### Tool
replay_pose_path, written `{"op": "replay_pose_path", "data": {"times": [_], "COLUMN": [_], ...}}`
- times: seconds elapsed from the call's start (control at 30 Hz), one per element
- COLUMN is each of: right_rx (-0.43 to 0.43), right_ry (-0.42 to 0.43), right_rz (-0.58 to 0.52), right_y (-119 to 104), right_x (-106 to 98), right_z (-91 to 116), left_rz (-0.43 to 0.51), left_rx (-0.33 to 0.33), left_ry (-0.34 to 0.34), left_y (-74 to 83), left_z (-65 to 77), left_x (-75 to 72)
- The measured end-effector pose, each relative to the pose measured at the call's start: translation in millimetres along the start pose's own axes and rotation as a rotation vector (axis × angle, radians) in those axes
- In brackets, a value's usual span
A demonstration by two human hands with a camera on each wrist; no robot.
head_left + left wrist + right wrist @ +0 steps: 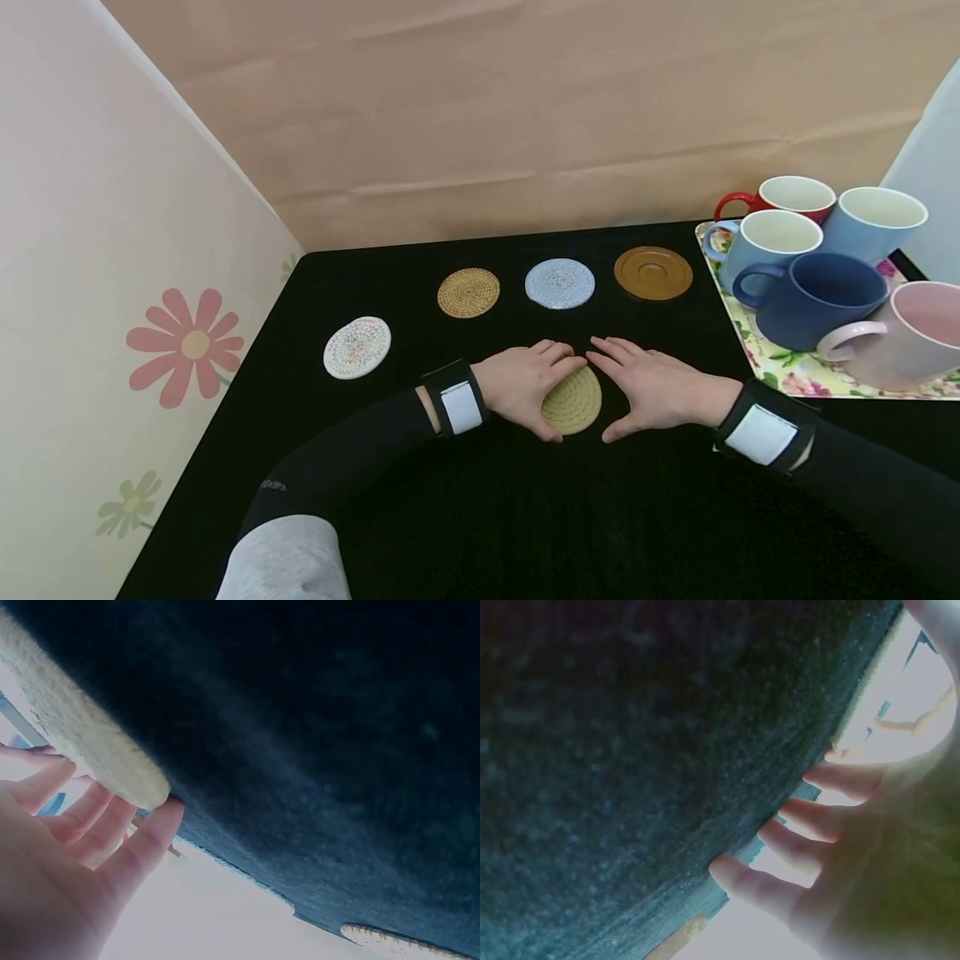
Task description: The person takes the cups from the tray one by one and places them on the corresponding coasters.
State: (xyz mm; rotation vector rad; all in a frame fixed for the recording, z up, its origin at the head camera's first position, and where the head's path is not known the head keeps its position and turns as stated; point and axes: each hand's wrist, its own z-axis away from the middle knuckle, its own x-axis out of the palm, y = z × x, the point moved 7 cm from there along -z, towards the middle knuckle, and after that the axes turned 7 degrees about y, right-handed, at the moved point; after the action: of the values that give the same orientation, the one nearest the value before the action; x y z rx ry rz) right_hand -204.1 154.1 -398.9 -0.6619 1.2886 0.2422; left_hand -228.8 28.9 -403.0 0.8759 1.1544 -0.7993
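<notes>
Near the middle of the black tabletop [585, 508], we find a round straw-coloured coaster [573, 404] lying between 2 hands. We note the left hand [522, 387] unclenched, its fingertips touching the coaster's edge, as the left wrist view confirms, and its thumb by the near side. The right hand [656, 390] is released, fingers extended and thumb apart, just beside the opposite edge; whether its fingertips meet the coaster we cannot tell. Beyond the hands we observe 4 further discs: a white speckled coaster [357, 348] at far left, then a tan woven coaster [468, 293], a pale blue coaster [559, 283] and a brown disc [653, 273]. At right, a floral tray [797, 384] bears 5 mugs: we distinguish a red mug [771, 202], 2 light blue mugs [768, 250], a dark blue mug [813, 308] and a pink mug [896, 346]. Behind them all, we see creased brown paper [450, 108]; at left, a flower-printed panel [82, 250].
</notes>
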Motion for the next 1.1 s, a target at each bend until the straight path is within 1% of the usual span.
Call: {"op": "replay_pose_path", "data": {"times": [0.23, 0.43, 0.63, 0.9, 1.1], "right_rx": [0.002, 0.008, 0.023, 0.066, 0.068], "right_ry": [0.002, -0.001, -0.002, 0.004, 0.008], "right_rz": [-0.003, 0.001, 0.018, 0.076, 0.082], "right_y": [0.2, 0.1, 1.0, 5.0, 6.1], "right_x": [0.3, 0.0, -0.9, -2.5, -1.6], "right_z": [0.3, 0.7, 4.9, 15.0, 16.8], "left_rz": [-0.016, -0.024, -0.038, -0.068, -0.090], "left_rx": [0.000, -0.006, -0.033, -0.067, -0.099], "left_ry": [0.011, 0.036, 0.041, 0.051, 0.058], "left_y": [-0.8, -1.3, -1.1, -2.5, -2.5], "left_z": [0.4, -0.3, -2.6, -8.0, -14.0], "left_x": [-0.1, -0.7, -0.9, -1.5, -3.1]}}
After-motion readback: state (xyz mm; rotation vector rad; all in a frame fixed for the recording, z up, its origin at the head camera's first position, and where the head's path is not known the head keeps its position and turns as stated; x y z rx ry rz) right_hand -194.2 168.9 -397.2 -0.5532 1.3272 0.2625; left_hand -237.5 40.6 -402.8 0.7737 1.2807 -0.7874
